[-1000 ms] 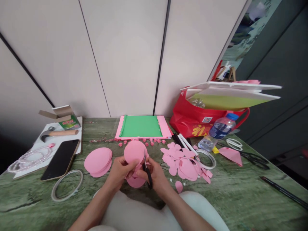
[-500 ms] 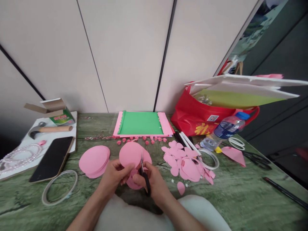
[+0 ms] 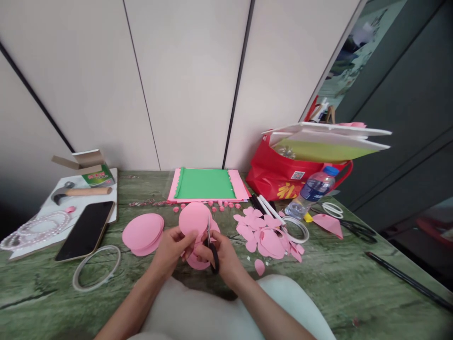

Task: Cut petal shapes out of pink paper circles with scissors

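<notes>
A round pink paper disc (image 3: 193,218) is pinched in my left hand (image 3: 176,248), thumb on its near face. My right hand (image 3: 221,252) is closed around black-handled scissors (image 3: 213,255), whose blades point up at the disc's right edge. Whether the blades are closed on the paper I cannot tell. More pink paper (image 3: 198,261) shows below and behind my hands, partly hidden by them. Left of my left hand lies a stack of pink paper discs (image 3: 143,231). To the right of my right hand is a pile of cut pink petal shapes (image 3: 264,236).
Green paper (image 3: 205,183) lies on pink sheets at the back, with small pink rolls before it. Rightward are a red bag (image 3: 269,177), a water bottle (image 3: 313,191) and a tape roll (image 3: 296,230). Leftward are a phone (image 3: 86,231), a hammer (image 3: 85,191) and another tape roll (image 3: 76,278).
The view has shifted slightly, so the bag and bottle appear farther left. My hands hold the same disc and scissors, with little change in pose.
</notes>
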Demonstrator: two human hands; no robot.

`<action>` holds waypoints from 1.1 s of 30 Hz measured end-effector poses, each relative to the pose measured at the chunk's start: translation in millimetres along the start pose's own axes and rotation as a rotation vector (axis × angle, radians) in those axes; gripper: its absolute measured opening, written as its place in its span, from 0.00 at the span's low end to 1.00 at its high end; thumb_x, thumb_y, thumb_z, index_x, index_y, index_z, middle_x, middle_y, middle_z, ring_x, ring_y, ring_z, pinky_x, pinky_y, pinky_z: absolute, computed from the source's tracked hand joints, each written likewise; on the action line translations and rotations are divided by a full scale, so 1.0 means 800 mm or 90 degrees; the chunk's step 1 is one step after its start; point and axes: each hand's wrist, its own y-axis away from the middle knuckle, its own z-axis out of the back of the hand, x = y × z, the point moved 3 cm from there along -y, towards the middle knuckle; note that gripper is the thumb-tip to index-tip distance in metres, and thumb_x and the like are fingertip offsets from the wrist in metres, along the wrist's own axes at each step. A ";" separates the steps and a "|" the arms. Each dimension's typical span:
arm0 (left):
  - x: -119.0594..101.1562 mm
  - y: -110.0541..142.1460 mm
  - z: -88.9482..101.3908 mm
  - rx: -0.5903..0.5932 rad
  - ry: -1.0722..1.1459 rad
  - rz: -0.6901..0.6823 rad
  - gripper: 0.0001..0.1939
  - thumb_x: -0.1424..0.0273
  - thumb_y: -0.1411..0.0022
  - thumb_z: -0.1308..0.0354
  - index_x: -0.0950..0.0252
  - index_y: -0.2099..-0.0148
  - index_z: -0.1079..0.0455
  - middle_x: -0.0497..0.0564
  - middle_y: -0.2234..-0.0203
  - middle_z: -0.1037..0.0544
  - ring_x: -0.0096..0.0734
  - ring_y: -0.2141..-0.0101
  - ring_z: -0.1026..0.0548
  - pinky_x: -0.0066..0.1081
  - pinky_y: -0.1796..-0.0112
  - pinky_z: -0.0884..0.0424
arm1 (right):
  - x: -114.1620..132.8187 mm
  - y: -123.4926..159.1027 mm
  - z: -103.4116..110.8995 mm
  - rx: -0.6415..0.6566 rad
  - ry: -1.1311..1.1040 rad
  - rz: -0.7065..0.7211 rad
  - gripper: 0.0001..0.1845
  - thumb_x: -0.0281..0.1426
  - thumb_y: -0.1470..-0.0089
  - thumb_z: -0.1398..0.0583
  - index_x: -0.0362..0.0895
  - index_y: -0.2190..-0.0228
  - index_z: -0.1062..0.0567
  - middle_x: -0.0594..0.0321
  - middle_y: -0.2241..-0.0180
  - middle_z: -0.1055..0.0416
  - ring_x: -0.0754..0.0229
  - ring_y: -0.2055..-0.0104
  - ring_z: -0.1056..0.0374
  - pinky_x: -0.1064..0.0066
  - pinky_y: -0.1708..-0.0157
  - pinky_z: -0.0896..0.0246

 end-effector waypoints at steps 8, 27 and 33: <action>0.000 0.002 -0.003 -0.014 -0.028 0.029 0.16 0.61 0.54 0.39 0.69 0.82 0.33 0.43 0.93 0.36 0.18 0.90 0.42 0.21 0.87 0.50 | 0.002 0.001 -0.008 0.037 0.023 0.035 0.24 0.41 0.70 0.32 0.45 0.76 0.38 0.72 0.86 0.37 0.68 0.83 0.45 0.75 0.80 0.49; -0.007 -0.004 0.002 -0.021 -0.021 0.009 0.18 0.62 0.56 0.37 0.67 0.85 0.40 0.41 0.95 0.40 0.16 0.90 0.47 0.22 0.86 0.53 | -0.006 -0.010 0.006 0.016 0.062 0.006 0.21 0.38 0.69 0.32 0.44 0.76 0.36 0.73 0.87 0.38 0.68 0.85 0.44 0.78 0.85 0.49; -0.008 -0.005 0.003 -0.031 -0.016 0.020 0.18 0.62 0.55 0.38 0.67 0.84 0.39 0.41 0.94 0.39 0.17 0.90 0.46 0.22 0.87 0.52 | -0.012 -0.013 0.010 0.021 0.059 -0.001 0.21 0.40 0.67 0.33 0.43 0.75 0.35 0.72 0.87 0.36 0.68 0.87 0.42 0.78 0.86 0.48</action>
